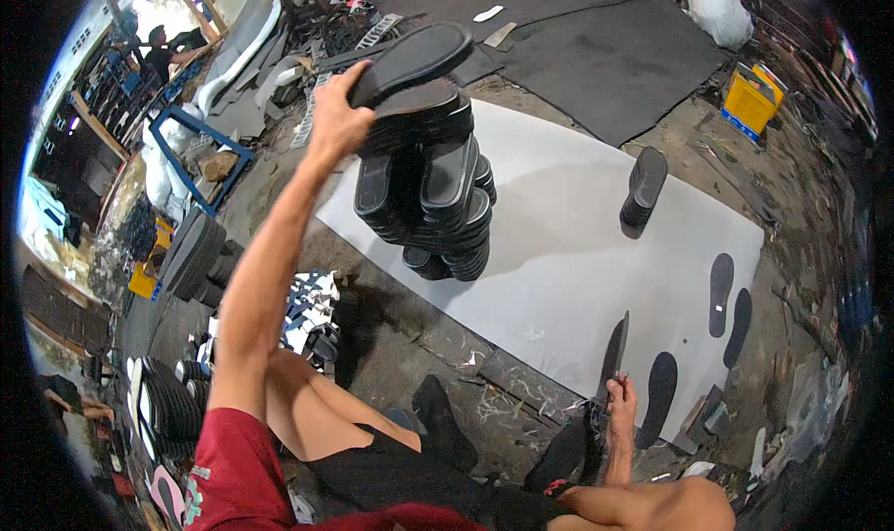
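Note:
A tall, uneven stack of black shoe soles [447,182] rises from a white sheet [549,224]. At its top, my left hand [340,116] grips the heel end of a black sole [414,61], which is tilted above the rest. Low on the right, my right hand [621,410] is closed on a thin dark flat piece [617,349] seen nearly edge-on; its exact kind is unclear. Beside that hand lies a flat dark insole [660,391]. Two more insoles, one [721,293] and another [738,328], lie near the sheet's right edge.
A smaller pile of soles [643,191] stands on the sheet's right half. Yellow boxes [752,100], a blue metal frame [200,158] and more stacked soles [194,256] surround the sheet. Scraps litter the floor. A person [160,54] is in the background.

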Demonstrator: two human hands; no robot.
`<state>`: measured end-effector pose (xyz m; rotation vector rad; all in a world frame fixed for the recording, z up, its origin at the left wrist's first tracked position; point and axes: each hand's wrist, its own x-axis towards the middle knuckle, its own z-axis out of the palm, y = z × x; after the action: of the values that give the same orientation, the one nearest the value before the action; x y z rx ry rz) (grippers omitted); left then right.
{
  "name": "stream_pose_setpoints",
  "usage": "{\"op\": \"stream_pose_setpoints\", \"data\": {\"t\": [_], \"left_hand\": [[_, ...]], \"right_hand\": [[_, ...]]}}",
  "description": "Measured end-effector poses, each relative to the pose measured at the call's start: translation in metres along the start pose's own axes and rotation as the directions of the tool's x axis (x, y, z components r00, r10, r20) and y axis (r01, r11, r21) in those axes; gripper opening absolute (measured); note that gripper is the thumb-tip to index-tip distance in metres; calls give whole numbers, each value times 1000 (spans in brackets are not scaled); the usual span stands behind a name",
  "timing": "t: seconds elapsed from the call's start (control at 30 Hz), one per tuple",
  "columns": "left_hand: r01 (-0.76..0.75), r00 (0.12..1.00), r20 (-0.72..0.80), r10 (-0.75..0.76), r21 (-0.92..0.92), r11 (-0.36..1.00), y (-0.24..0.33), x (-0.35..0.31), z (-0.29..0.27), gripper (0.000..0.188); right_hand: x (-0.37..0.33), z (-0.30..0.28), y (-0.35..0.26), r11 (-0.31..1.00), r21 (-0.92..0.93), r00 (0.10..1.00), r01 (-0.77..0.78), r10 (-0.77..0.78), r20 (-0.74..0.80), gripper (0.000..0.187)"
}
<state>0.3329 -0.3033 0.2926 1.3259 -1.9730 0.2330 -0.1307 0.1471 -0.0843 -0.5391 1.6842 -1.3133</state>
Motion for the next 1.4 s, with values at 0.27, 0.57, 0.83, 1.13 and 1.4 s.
{"op": "stream_pose_setpoints", "data": {"t": [0.27,0.57,0.83,1.13,1.4], "left_hand": [[-102,947,321,-8,325,940,-60,49,26,81],[-384,874,122,470,-418,823,184,-31,142,43],[762,427,904,-42,-334,554,280,-68,433,116],[909,141,971,191,-203,365,278,-25,589,66],[877,146,988,47,-152,455,374,-49,559,70]], "right_hand": [[17,-10,25,998,-19,998,-61,61,9,60],[-11,-5,-17,920,302,964,-249,204,172,53],[-44,2,-25,921,159,896,-354,286,341,37],[-63,-57,-24,834,415,905,-365,212,369,44],[-51,-70,-45,958,192,972,-214,190,138,51]]}}
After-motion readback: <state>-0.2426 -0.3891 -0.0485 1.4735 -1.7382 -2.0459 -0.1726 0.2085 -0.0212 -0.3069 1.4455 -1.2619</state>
